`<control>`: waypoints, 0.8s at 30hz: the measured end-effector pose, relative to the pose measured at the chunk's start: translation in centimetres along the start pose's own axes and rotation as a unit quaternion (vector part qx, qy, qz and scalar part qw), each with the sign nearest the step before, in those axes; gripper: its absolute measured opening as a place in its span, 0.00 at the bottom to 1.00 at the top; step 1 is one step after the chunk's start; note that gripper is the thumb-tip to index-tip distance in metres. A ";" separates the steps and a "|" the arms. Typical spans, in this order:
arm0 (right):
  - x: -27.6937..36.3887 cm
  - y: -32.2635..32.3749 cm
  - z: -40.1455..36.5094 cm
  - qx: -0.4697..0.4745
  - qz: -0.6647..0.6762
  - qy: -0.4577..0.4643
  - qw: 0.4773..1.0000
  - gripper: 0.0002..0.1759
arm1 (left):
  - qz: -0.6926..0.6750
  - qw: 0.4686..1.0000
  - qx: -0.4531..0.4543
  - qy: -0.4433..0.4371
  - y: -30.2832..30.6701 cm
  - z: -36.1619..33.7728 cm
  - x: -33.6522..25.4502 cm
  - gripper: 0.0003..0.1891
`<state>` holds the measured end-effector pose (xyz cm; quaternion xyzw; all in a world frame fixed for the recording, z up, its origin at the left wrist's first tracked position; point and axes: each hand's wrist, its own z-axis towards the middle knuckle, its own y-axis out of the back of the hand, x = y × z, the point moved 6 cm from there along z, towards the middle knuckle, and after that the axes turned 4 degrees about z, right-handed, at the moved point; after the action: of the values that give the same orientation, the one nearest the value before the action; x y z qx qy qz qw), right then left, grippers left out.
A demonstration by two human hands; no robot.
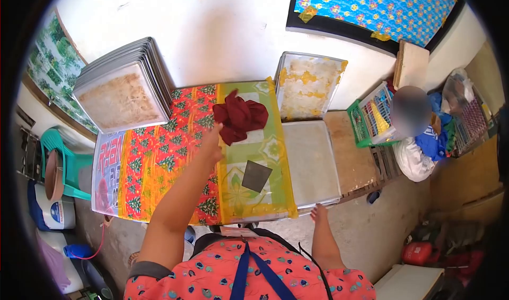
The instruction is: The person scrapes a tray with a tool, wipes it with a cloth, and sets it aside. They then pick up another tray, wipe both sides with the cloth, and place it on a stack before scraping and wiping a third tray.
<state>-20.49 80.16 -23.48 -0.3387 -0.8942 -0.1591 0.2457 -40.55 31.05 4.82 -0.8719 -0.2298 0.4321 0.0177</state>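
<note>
A crumpled dark red cloth (241, 117) lies on the patterned table cover (260, 202). My left hand (212, 145) reaches over the table to the cloth's left edge, with at least one finger stretched out toward it. Whether the fingertips touch the fabric is hard to make out. Nearer to me rests a flat dark grey square piece (257, 176). My right hand (319, 213) is low by the front edge of a stack of flat metal trays (312, 162). Its fingers are extended, and nothing shows in them.
A tall stack of trays (119, 96) leans on the wall at left. Another stained tray (310, 85) stands upright at the back. To the right are a wooden board (350, 146), a green and white basket (371, 117) and piled cloths. A green chair (69, 167) stands left.
</note>
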 end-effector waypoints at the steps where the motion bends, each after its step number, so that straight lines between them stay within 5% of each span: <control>1: -1.2 -0.7 0.3 0.017 0.038 -0.029 0.999 0.22 | 0.014 1.000 -0.027 -0.004 0.8 -0.9 0.8 0.43; 4: -3.2 -3.4 1.0 0.056 0.073 -0.088 0.992 0.24 | 0.026 0.999 -0.031 -0.022 4.0 -3.6 3.8 0.37; 11: -4.0 -3.2 4.4 -0.047 0.128 -0.147 0.980 0.19 | 0.261 0.948 -0.041 -0.180 10.4 -10.9 7.0 0.20; 15: -5.0 -3.0 5.1 -0.091 0.170 -0.157 0.969 0.28 | 0.312 0.933 -0.047 -0.174 11.9 -14.5 8.7 0.18; 24: -3.2 -4.1 4.6 -0.104 0.148 -0.120 0.976 0.29 | 0.392 0.896 -0.037 -0.207 12.9 -18.7 9.5 0.18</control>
<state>-22.69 77.57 -29.53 -0.5074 -0.8359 -0.1710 0.1207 -16.42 26.62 6.45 -0.7820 0.1160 0.5661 -0.2334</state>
